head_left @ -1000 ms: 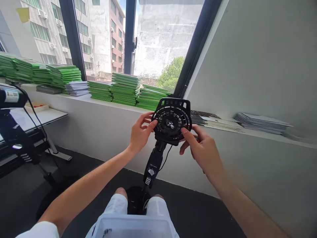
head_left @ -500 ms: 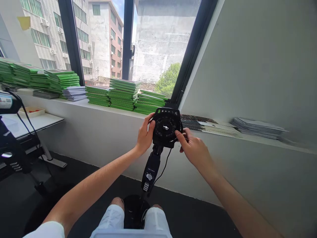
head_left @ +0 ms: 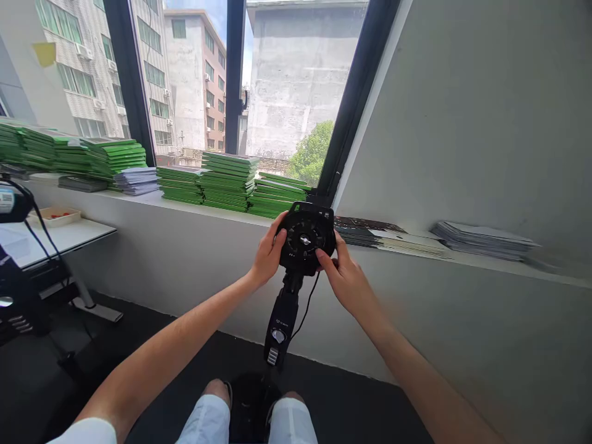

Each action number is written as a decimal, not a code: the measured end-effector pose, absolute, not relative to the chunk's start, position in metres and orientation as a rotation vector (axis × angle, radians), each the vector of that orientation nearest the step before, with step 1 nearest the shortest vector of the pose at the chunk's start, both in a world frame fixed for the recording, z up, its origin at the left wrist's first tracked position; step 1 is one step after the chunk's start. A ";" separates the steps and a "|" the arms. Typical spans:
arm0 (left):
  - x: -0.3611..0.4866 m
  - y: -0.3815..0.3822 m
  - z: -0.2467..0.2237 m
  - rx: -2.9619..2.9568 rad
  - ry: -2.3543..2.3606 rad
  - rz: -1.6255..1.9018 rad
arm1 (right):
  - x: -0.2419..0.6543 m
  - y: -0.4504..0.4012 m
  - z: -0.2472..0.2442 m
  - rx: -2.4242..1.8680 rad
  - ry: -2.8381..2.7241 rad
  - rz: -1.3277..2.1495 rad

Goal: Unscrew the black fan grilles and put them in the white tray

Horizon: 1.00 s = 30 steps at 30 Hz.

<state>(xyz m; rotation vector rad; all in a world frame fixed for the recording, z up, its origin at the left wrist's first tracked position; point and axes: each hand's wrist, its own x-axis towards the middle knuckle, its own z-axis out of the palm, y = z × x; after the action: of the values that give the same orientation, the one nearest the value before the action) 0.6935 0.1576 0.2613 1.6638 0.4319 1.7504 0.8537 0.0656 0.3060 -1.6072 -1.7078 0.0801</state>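
Note:
A round black device head (head_left: pixel 308 229), with a silver piece in its middle and a slotted top edge, stands in front of me; its exact kind is unclear. It sits on a black stand neck (head_left: pixel 282 320) that carries a silver knob and ribbed grey keys. My left hand (head_left: pixel 268 253) is closed around the head's left rim, thumb on the front and fingers reaching behind. My right hand (head_left: pixel 346 274) grips the lower right side, its thumb lying across the face and the other fingers partly hidden. A thin black cord (head_left: pixel 309 306) hangs beside the neck.
Green booklets (head_left: pixel 226 182) are stacked along the windowsill, with grey sheets (head_left: pixel 483 240) farther right. A white table (head_left: pixel 99 231) with a shallow tray (head_left: pixel 58 216) stands at left, near another black device (head_left: pixel 23 290). The stand's dark base (head_left: pixel 252 394) is between my knees.
My right hand has moved left and its fingers now lie against the head's right rim. The head has shifted slightly left in view; my left hand keeps its hold.

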 end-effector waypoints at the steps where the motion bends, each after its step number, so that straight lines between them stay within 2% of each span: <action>1: 0.695 0.158 0.262 1.663 0.425 1.739 | 0.855 0.068 0.305 -1.587 -1.694 0.101; 8: 0.708 0.164 0.270 1.629 0.411 1.717 | 0.862 0.084 0.299 -1.436 -1.583 0.257; 18: 0.702 0.149 0.268 1.601 0.495 1.839 | 0.855 0.072 0.302 -1.371 -1.580 0.320; 30: 0.704 0.139 0.271 1.653 0.475 1.780 | 0.862 0.051 0.290 -1.344 -1.513 0.364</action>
<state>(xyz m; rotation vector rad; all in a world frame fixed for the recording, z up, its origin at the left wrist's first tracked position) 0.7037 0.1386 0.2713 1.6526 0.4747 1.7800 0.8619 0.0514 0.2899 -1.3438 -1.5131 0.3641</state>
